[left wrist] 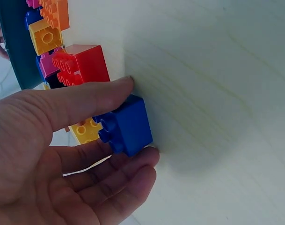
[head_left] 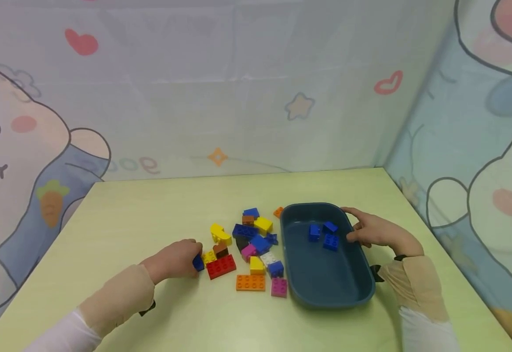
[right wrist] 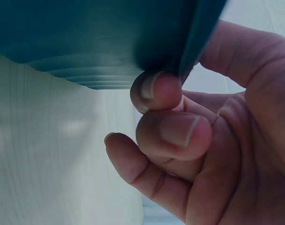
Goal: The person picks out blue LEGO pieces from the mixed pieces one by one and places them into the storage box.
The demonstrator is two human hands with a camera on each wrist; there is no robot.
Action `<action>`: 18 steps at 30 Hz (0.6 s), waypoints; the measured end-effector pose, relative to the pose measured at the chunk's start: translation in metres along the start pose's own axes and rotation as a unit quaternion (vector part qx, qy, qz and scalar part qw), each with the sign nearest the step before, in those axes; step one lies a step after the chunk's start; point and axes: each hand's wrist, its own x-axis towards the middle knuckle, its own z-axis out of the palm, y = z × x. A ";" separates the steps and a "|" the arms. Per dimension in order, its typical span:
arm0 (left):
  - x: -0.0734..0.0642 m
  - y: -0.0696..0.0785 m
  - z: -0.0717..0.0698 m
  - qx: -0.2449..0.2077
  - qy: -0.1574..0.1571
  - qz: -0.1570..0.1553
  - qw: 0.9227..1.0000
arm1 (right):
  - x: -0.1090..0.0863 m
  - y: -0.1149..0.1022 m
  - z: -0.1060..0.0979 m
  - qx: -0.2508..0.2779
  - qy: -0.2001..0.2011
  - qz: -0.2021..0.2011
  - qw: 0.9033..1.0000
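Note:
My left hand (head_left: 174,260) is at the left end of the brick pile. Its thumb and fingers pinch a blue toy brick (left wrist: 133,125) by its sides, studs toward the palm. A red brick (head_left: 221,267) and a yellow studded brick (head_left: 209,257) lie just beside it. My right hand (head_left: 376,231) grips the right edge of a dark teal tub (head_left: 302,299). In the right wrist view, its curled fingertips (right wrist: 179,131) are against the tub wall (right wrist: 95,42). Inside the tub lie a few blue bricks (head_left: 331,242), apart from one another.
Mixed bricks lie loosely between the left hand and the tub, among them an orange brick (head_left: 250,282), a pink brick (head_left: 279,287) and a long dark blue brick (head_left: 245,231). The pale table (head_left: 159,208) meets a printed cloth backdrop (head_left: 172,112) at its far edge.

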 end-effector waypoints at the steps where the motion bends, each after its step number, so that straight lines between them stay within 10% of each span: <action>1: 0.000 0.000 0.000 0.000 0.000 0.000 1.000 | 0.000 0.000 0.000 0.000 0.000 0.000 1.000; 18: 0.001 -0.001 -0.014 0.029 0.013 0.031 0.999 | 0.000 0.000 -0.001 -0.010 -0.003 -0.004 1.000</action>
